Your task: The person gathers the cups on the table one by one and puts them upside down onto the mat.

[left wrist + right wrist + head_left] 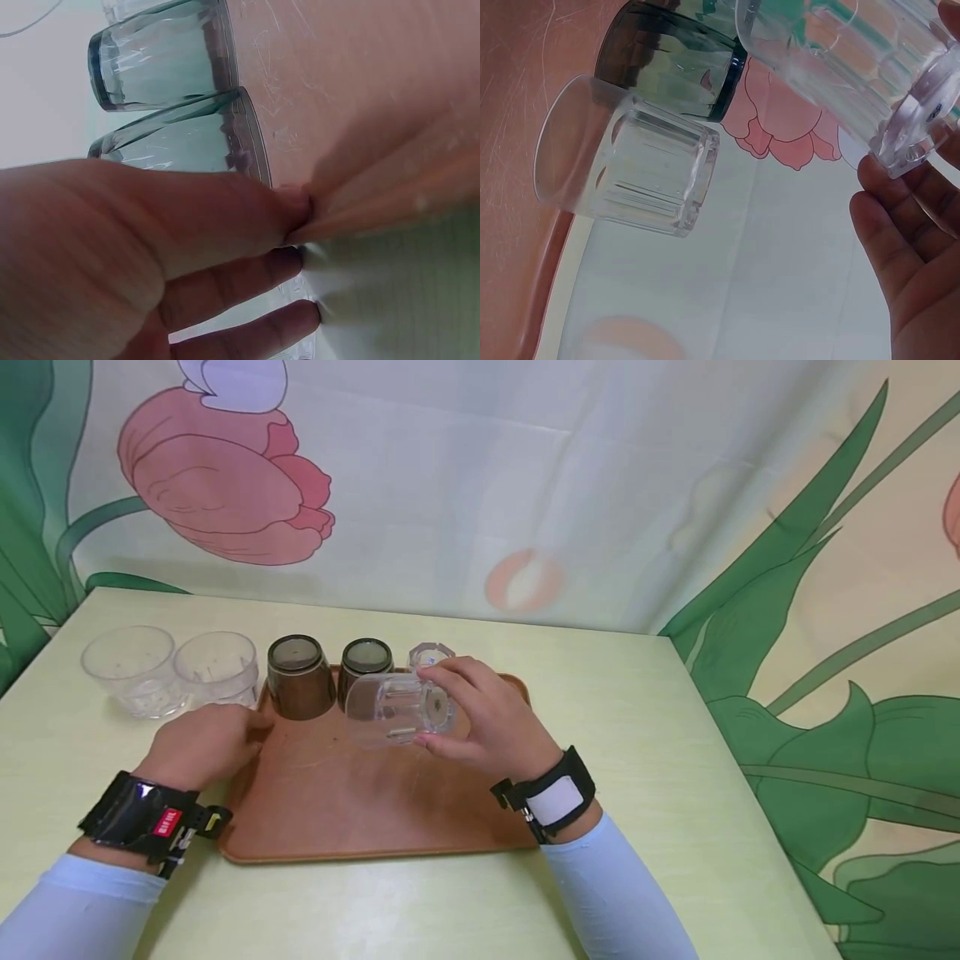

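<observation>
Room over tray (375, 827) front, w/ 2 dk glasses (300, 681) blocking rear L.

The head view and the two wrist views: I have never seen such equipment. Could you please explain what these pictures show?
There is no machine, only a human left hand and right hand. The head view looks forward and down from the head; each wrist view looks from that wrist at its hand's work.

On the pale table lies a brown rectangular tray. Two dark see-through tumblers and a colourless see-through tumbler stand upside down on it. Two more colourless tumblers stand upright to its left.

The left hand pinches the tray's left rim. The right hand holds another colourless tumbler sideways above the tray.
</observation>
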Motion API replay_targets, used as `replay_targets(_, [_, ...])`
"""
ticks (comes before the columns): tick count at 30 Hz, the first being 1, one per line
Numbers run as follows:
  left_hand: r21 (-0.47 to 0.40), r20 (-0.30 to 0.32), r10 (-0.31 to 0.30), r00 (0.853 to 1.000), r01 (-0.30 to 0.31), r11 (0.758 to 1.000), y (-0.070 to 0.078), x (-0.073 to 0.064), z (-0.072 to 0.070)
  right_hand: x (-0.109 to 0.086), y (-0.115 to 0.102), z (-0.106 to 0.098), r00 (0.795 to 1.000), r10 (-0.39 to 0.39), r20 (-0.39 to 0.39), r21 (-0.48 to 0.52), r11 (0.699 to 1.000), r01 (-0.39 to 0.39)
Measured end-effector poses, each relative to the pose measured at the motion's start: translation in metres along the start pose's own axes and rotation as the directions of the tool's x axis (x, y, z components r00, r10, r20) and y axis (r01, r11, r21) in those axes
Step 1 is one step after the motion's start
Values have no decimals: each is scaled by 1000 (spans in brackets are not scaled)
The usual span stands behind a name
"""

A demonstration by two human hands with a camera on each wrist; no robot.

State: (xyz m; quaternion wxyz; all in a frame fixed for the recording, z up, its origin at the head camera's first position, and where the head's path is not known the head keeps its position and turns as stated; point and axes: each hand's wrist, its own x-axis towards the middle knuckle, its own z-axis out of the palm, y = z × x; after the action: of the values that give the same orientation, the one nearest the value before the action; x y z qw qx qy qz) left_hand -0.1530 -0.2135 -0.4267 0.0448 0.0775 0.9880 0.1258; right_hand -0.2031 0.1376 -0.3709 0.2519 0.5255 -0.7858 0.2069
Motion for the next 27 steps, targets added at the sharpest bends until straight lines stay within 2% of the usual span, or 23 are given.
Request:
replay_targets(12, [44,10,24,1000,-25,999,-3,1,0,0,1,-1,1000,7,4,2,1000,-7])
replay_targets(20, [-3,44,-13,999,13,1000,-6,0,-2,-2,0,-2,1000,13,15,40,999,-14])
replay_targets(27, [-26,26,-29,999,30,999,-4,0,-3,-2,1,-1,1000,-4,15,33,999,3])
